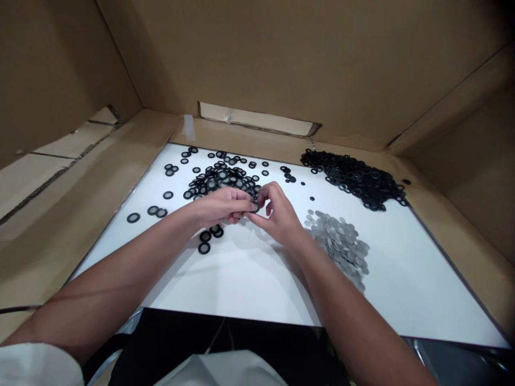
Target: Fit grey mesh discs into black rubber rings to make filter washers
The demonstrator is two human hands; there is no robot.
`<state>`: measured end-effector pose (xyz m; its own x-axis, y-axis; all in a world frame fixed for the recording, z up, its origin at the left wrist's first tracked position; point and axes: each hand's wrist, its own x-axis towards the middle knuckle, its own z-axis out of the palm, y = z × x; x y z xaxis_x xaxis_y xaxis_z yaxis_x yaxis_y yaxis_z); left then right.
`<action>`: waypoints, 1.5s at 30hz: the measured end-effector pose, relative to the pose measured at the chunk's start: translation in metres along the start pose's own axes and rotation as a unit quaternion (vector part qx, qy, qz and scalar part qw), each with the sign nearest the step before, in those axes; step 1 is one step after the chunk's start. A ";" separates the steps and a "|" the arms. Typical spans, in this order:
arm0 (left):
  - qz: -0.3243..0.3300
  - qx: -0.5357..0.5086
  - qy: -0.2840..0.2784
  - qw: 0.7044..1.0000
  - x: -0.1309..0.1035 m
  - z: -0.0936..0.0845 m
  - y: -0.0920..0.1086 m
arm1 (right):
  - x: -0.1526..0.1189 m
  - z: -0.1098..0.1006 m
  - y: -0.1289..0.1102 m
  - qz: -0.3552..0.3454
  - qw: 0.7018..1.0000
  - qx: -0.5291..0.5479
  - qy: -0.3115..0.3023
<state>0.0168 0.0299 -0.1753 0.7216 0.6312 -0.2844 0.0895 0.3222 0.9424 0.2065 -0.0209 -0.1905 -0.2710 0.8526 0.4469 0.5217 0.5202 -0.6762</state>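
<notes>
Over the middle of the white board, my left hand (223, 206) and my right hand (279, 212) meet at the fingertips. Between them is a small black ring (256, 208), pinched by the left thumb and fingers. My right thumb and fingers touch its edge, closed around it. Whether a grey disc sits inside this ring is hidden by the fingers. Just behind my left hand lies a heap of black rings with grey centres (221, 177). A few more of these ringed discs (204, 247) lie below my left wrist.
Plain black rings (354, 177) form a large pile at the back right. Loose grey discs (338, 241) are heaped beside my right forearm. The white board (233, 289) stands inside cardboard walls (257, 64), with a slot (257, 119) cut in the back one.
</notes>
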 end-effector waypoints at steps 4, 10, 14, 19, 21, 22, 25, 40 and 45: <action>0.006 -0.004 0.012 1.000 -0.001 0.000 0.001 | 0.001 -0.006 -0.003 -0.005 0.998 0.038 -0.054; 0.015 0.009 0.000 1.000 -0.001 0.001 0.001 | 0.000 -0.002 0.004 -0.009 1.000 0.016 -0.011; 0.019 0.005 -0.001 1.000 -0.001 0.002 0.000 | 0.000 -0.005 0.004 0.003 0.999 0.040 -0.020; 0.023 0.003 0.002 1.000 -0.001 0.001 0.000 | 0.002 -0.006 0.006 -0.014 0.998 0.051 -0.042; 0.024 0.008 -0.002 1.000 -0.001 0.001 0.000 | 0.002 -0.004 0.008 -0.007 0.999 0.037 -0.003; 0.025 0.010 -0.003 1.000 0.000 0.001 0.000 | 0.002 -0.003 0.009 -0.002 0.999 0.035 0.010; 0.030 0.010 0.001 1.000 0.000 0.000 -0.001 | 0.001 -0.007 0.010 0.003 0.998 0.062 -0.019; 0.036 0.012 0.005 0.999 0.001 0.002 -0.003 | 0.001 -0.011 0.008 -0.016 0.995 0.058 -0.084; 0.030 0.011 0.004 0.999 0.001 0.003 -0.003 | 0.003 -0.001 0.008 -0.006 1.000 0.021 -0.007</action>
<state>0.0193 0.0273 -0.1778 0.7208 0.6547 -0.2278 0.0603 0.2682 0.9615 0.2108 -0.0145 -0.1944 -0.2877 0.8469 0.4473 0.4838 0.5316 -0.6953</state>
